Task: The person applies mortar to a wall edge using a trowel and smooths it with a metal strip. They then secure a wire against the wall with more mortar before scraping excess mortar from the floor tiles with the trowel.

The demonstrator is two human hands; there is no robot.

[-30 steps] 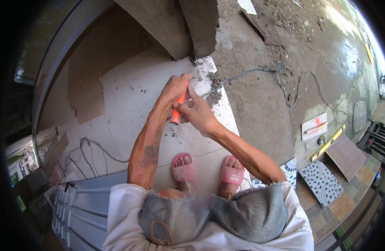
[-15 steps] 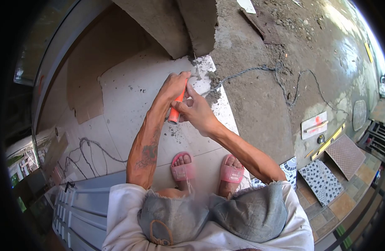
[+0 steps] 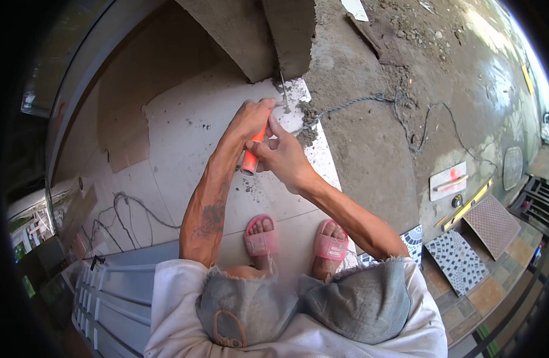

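An orange tube-like handle (image 3: pixel 249 161) lies between my two hands, its hollow end pointing toward my feet. My left hand (image 3: pixel 252 122) is wrapped round its upper part, with the fingers partly hidden. From below and the right, my right hand (image 3: pixel 280 156) pinches the same handle with thumb and fingers. Beyond my hands, a thin metal rod (image 3: pixel 283 86) reaches toward the foot of a grey cement column (image 3: pixel 289 36). Crumbs of wet mortar (image 3: pixel 309 113) sit at the edge of the white floor tiles (image 3: pixel 185 131).
A twisted dark rope (image 3: pixel 358 99) runs right across rough cement ground. At the right are a float (image 3: pixel 448 181), a yellow level (image 3: pixel 468 206), and patterned tiles (image 3: pixel 456 262). Brown cardboard (image 3: pixel 125 113) lies at the left, near a loose cable (image 3: pixel 128 209) and a grey metal gate (image 3: pixel 119 292).
The view has shifted slightly, with the column a little further right in it. Both hands keep their hold on the orange handle, almost unmoved.
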